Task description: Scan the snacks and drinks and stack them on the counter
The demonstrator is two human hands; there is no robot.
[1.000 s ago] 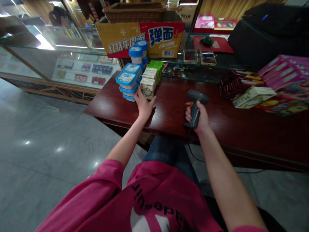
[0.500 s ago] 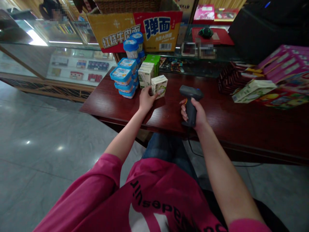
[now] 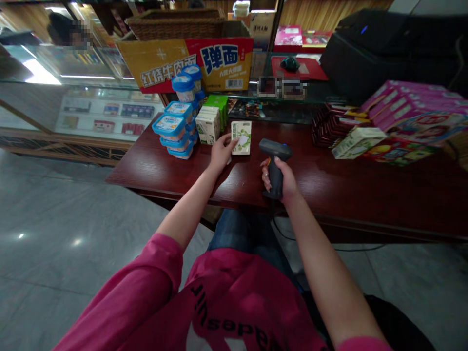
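Observation:
My left hand (image 3: 220,152) grips a small white-and-green carton (image 3: 242,137) by its left edge, holding it just above the dark red wooden table (image 3: 347,190). My right hand (image 3: 281,178) is wrapped round the handle of a dark grey barcode scanner (image 3: 274,158), whose head points toward the carton from its right. Behind my left hand stands a row of matching cartons (image 3: 208,127) and a stack of blue-lidded tubs (image 3: 174,130).
A yellow-and-red cardboard box (image 3: 190,63) with a wicker basket on top sits on a glass counter behind. Pink boxes (image 3: 413,109) and a lying carton (image 3: 356,141) crowd the table's right. A black machine (image 3: 380,53) stands at back right. A person is at far left.
My left hand pulled one carton out of the row, carried it right toward the scanner and turned its flat face up. My right hand kept hold of the scanner.

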